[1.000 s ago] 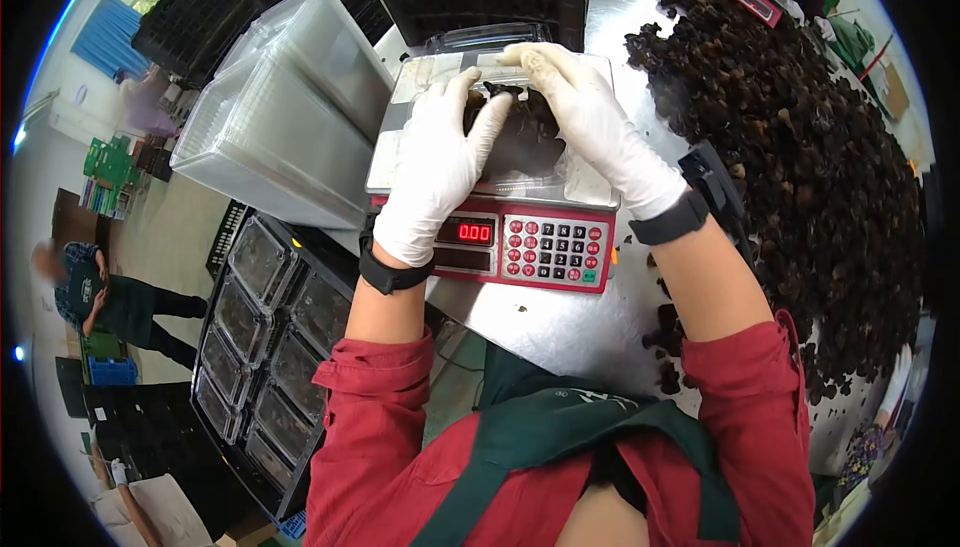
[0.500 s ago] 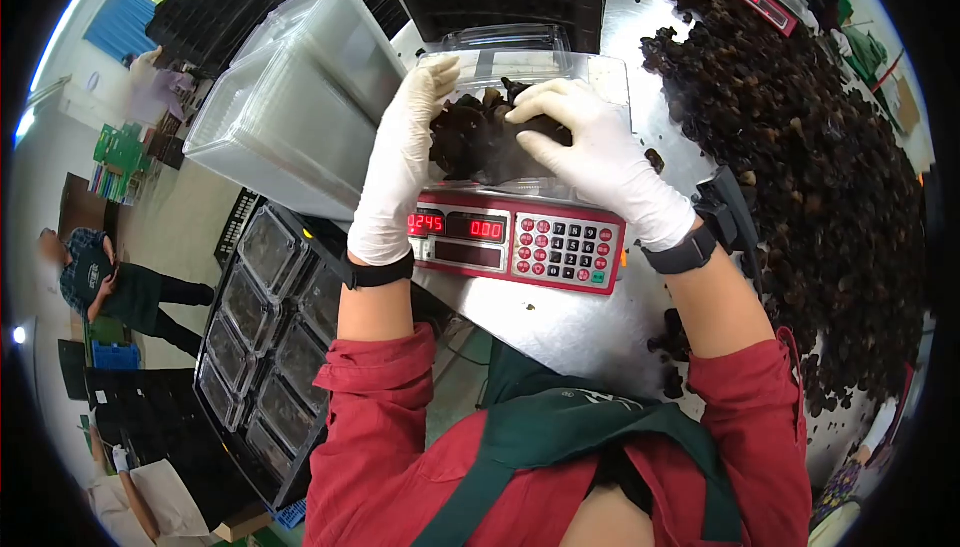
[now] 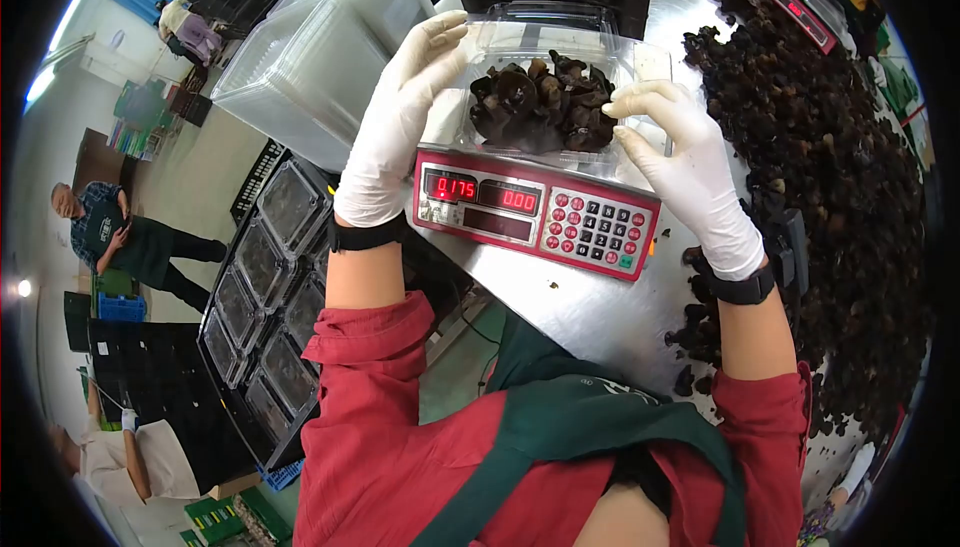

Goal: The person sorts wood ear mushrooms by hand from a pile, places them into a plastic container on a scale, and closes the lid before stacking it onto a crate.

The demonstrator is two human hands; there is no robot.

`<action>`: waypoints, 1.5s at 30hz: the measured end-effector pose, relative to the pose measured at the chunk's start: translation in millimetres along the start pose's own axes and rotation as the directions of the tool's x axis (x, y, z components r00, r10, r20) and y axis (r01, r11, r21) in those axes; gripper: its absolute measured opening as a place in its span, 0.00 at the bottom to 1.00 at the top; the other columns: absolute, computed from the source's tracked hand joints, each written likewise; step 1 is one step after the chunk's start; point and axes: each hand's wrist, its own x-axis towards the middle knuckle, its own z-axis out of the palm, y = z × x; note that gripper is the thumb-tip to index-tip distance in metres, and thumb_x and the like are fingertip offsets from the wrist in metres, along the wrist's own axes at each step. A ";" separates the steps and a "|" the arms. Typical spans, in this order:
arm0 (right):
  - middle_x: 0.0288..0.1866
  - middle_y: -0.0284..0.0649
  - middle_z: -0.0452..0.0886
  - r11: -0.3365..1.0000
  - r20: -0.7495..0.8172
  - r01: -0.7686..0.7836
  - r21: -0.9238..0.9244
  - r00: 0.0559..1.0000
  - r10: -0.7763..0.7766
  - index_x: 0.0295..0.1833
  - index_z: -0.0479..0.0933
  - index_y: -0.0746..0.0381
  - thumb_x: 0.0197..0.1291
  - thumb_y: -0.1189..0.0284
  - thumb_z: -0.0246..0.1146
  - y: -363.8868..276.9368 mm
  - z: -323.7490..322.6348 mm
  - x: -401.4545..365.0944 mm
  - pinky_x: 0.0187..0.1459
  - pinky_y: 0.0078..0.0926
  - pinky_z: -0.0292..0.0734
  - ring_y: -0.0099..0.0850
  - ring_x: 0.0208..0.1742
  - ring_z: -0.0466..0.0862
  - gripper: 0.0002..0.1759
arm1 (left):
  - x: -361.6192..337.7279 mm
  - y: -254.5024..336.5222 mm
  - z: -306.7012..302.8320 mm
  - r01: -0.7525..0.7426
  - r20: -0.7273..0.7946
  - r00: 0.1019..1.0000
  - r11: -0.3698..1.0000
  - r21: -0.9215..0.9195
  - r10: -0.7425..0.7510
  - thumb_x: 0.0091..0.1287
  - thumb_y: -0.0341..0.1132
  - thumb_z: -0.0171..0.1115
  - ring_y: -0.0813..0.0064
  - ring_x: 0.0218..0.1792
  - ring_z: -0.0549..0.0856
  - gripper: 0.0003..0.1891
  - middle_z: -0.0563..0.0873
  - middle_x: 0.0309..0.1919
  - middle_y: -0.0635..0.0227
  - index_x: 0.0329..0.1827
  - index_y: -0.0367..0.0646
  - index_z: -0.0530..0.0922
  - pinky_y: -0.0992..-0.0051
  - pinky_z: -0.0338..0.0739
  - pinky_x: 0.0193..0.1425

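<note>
A clear plastic container (image 3: 548,39) rests on the red digital scale (image 3: 535,209), whose display reads 0.175. Dark wood-ear-like pieces (image 3: 540,102) are heaped inside it. My left hand (image 3: 405,112), in a white glove, is at the container's left side with fingers extended and nothing visible in them. At the right side, my gloved right hand (image 3: 685,152) has its thumb and fingers apart, fingertips near the edge of the heap, with nothing seen between them.
Stacked clear containers (image 3: 315,57) stand at upper left. Filled boxes lie in a black crate (image 3: 265,297) at left. A large dark pile (image 3: 810,177) covers the table's right side, with a second scale (image 3: 795,5) beyond it. A person (image 3: 125,232) stands at far left.
The reading has gone from 0.245 to 0.175. My right hand has moved right, away from the middle of the heap, uncovering more of it. The head view has shifted slightly.
</note>
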 end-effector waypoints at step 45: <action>0.41 0.34 0.87 0.433 0.118 -0.641 0.634 0.633 0.765 0.54 0.83 0.68 0.68 0.74 0.64 30.2 -131.3 -163.5 0.44 0.18 0.77 0.19 0.39 0.82 0.13 | -82.7 25.6 205.2 -0.332 0.501 0.860 0.856 0.396 0.101 0.58 0.30 0.73 0.60 0.38 0.85 0.10 0.81 0.36 0.64 0.38 0.43 0.80 0.67 0.79 0.43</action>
